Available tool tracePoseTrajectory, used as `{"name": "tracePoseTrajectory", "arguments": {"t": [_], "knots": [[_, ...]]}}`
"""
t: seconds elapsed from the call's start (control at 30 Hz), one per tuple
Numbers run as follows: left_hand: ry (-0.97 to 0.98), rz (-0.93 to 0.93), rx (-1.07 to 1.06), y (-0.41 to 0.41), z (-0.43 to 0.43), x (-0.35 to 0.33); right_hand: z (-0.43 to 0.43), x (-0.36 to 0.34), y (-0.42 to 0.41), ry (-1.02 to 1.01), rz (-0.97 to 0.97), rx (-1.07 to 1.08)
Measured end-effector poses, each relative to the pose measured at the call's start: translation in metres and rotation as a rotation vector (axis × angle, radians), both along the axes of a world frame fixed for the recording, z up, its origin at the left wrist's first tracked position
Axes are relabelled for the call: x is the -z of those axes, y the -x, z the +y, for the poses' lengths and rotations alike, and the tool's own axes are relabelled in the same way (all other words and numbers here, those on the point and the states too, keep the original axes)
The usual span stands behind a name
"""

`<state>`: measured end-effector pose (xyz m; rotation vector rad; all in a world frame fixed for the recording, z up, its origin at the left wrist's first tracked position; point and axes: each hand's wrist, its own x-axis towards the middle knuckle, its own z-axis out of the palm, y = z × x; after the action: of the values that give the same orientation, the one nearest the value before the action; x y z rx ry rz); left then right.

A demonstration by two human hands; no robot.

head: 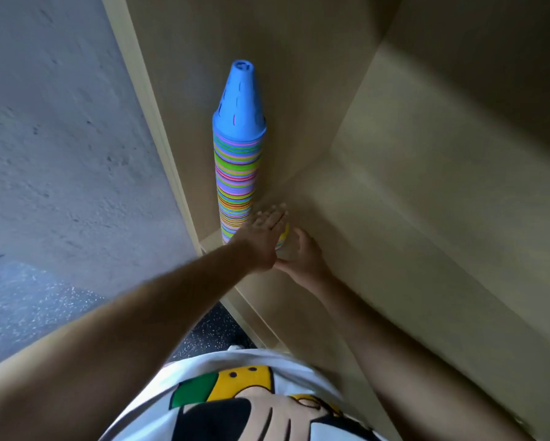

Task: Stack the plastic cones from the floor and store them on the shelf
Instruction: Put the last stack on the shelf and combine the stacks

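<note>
- Spotted a tall stack of nested plastic cones (235,186) in thin rainbow stripes, standing upright on the bottom board of a light beige wooden shelf compartment (394,218), tucked close to the left side panel and not far from the back corner.
- Noticed a blue slotted plastic cone (239,100) capping the whole thing, flat tip with a hole in it, plus a bit of yellow rim peeking out at the very bottom.
- Caught the left hand (264,237) laid flat against the lower part of the stack, fingers straight and close together, nothing gripped.
- Found the right hand (302,257) just beside the base on the other side, fingers loosely curved toward that yellow rim, thumb reaching over to the heel of the left hand. Honestly couldn't tell whether it was gripping the bottom cone or only cupped next to it, way too blurry down there.
- Saw both bare forearms reaching in from the lower edge of the view, the left one crossing in front of the shelf's front edge.
- Further out, made out a rough grey concrete wall (60,138) left of the shelf, a dark speckled floor (203,332) underneath, and a white T-shirt (235,361) with a bright cartoon print right at the bottom.
</note>
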<state>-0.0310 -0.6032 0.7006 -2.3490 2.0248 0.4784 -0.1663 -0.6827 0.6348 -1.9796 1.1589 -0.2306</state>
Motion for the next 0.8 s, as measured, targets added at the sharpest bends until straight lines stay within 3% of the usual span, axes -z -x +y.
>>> {"name": "tracePoseTrajectory", "arguments": {"t": [0.13,0.27,0.47,0.6,0.8], "knots": [[0.039,0.007,-0.031,0.002,0.009,0.015,-0.005,0.023,-0.002,-0.158,0.013,0.054],[0.209,0.043,-0.048,0.000,0.037,0.030,-0.009,0.042,-0.012,-0.292,-0.018,0.111],[0.302,0.050,-0.021,-0.018,0.056,0.045,-0.013,0.065,-0.045,-0.525,-0.314,0.183],[0.318,0.155,-0.016,-0.017,0.051,0.041,-0.014,0.070,-0.050,-0.521,-0.357,0.101],[0.415,0.232,0.085,-0.006,0.039,0.014,0.003,0.032,-0.035,-0.480,-0.492,0.150]]}}
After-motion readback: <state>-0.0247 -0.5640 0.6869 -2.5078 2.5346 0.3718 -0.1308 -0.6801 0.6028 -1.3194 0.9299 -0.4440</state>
